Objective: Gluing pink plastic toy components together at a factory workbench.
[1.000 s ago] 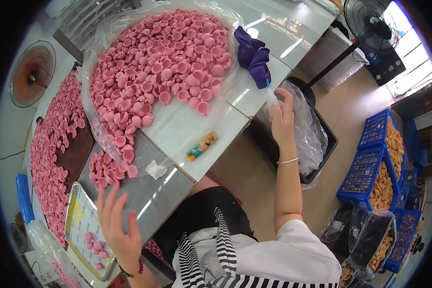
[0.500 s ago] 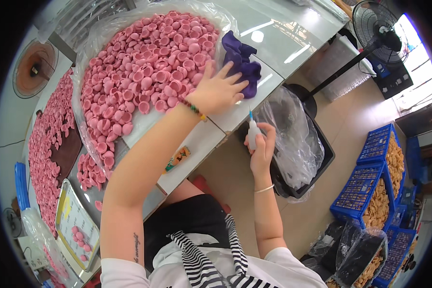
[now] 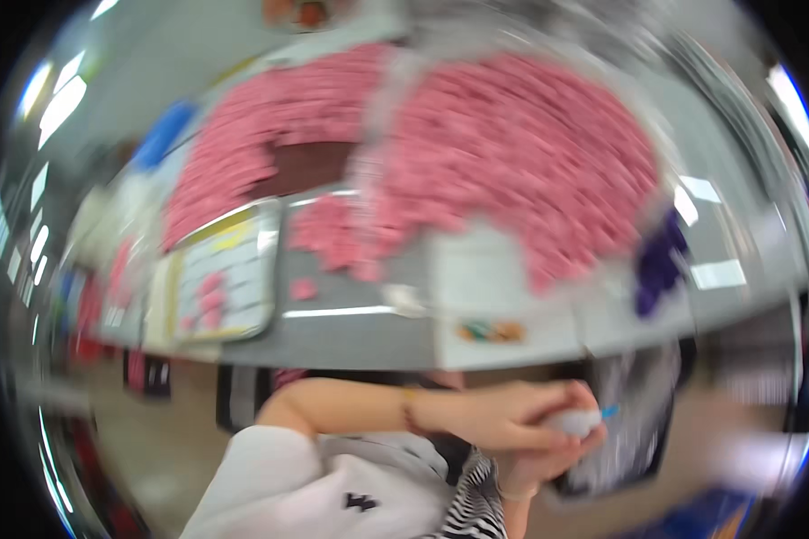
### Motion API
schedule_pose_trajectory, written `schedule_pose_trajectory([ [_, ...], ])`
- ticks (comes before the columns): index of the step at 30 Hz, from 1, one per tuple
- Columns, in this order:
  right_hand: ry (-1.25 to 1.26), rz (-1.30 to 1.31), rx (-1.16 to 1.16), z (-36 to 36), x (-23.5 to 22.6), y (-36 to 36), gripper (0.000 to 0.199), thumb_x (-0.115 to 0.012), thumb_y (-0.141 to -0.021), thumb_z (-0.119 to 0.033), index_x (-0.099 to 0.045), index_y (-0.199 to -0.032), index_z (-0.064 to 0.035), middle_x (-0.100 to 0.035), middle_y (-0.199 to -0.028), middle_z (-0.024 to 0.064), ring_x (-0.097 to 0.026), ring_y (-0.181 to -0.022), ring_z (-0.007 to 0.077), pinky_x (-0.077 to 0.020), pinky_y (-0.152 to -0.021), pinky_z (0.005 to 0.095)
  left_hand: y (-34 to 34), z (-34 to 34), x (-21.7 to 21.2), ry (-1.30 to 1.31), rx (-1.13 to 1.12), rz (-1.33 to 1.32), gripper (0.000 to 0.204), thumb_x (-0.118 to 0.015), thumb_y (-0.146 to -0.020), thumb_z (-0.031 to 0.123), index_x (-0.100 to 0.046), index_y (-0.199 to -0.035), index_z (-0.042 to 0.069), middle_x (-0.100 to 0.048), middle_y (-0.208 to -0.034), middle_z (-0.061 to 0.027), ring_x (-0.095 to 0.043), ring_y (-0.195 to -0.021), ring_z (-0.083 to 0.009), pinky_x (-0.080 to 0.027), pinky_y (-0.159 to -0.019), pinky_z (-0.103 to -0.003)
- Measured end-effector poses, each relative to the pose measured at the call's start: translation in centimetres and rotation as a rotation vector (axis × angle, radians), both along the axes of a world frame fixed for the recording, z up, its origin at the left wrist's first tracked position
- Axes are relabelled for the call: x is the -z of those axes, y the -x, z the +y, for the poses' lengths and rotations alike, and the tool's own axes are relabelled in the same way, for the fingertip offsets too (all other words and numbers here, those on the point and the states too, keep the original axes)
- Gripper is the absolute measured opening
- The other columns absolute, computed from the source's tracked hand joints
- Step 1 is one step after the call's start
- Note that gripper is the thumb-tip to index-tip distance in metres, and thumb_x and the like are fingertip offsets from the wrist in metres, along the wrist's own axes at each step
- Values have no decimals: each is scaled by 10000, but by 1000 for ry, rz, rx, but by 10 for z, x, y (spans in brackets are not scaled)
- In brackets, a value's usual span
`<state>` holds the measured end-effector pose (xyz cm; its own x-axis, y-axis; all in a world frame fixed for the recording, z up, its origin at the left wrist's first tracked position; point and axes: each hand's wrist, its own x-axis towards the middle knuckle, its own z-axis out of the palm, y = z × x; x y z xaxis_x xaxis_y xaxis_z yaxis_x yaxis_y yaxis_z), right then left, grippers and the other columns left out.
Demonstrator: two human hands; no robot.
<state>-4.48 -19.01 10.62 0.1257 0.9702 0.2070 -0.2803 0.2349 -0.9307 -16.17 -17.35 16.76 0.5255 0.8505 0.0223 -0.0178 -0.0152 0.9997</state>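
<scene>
Both hands meet below the table's near edge: the left hand (image 3: 499, 415) has its fingers curled over a small white object (image 3: 573, 420) with a blue tip, and the right hand (image 3: 548, 463) cups it from beneath, though blur hides how firmly either grips. Held this loosely between the fingertips, it could slip and drop into the clear plastic bag (image 3: 634, 404) just beyond the knuckles, well away from the pink pieces (image 3: 521, 153) on the table (image 3: 360, 337).
</scene>
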Motion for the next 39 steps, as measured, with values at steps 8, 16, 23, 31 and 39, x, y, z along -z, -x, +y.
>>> schedule_pose_trajectory([
  [8, -541, -923, -319, -3, -26, 20, 271, -561, -834, -243, -591, -972, -12, -556, -941, 148, -488, -924, 323, -379, -820, 432, 60, -93, 12, 39, -528, -308, 345, -446, -916, 342, -504, -1061, 34, -558, -827, -25, -491, -742, -70, -411, -644, -215],
  [16, -618, -1319, -324, -17, -16, 46, 286, -590, -725, -231, -612, -949, -55, -529, -856, 140, -489, -890, 322, -383, -775, 441, 62, -140, 21, 135, -396, -454, 369, -383, -930, 371, -484, -1065, 42, -528, -720, -10, -482, -593, -45, -410, -521, -172],
  [23, -100, -481, 307, 8, 7, -27, 337, -320, -960, -269, -501, -985, 15, -544, -768, 84, -503, -646, 149, -420, -560, 232, 34, -100, 53, 119, -90, -566, 410, -370, -931, 376, -538, -1031, 16, -556, -661, -19, -508, -559, -52, -392, -487, -186],
  [31, 731, -211, 74, 52, 207, -88, 463, -394, -914, -441, -584, -751, -52, -530, -566, 6, -463, -479, 49, -338, -423, 180, -4, 8, 313, 27, -269, 124, 273, -518, -879, 249, -520, -1061, 45, -584, -798, -77, -549, -717, -134, -448, -649, -283],
  [39, 597, -500, 295, 31, 262, -105, 480, -416, -899, -347, -533, -603, 13, -449, -487, 56, -428, -462, 121, -319, -451, 301, -56, 31, 327, -44, -95, 258, 307, -502, -874, 255, -488, -1095, 43, -597, -895, -186, -595, -797, -327, -456, -664, -347],
])
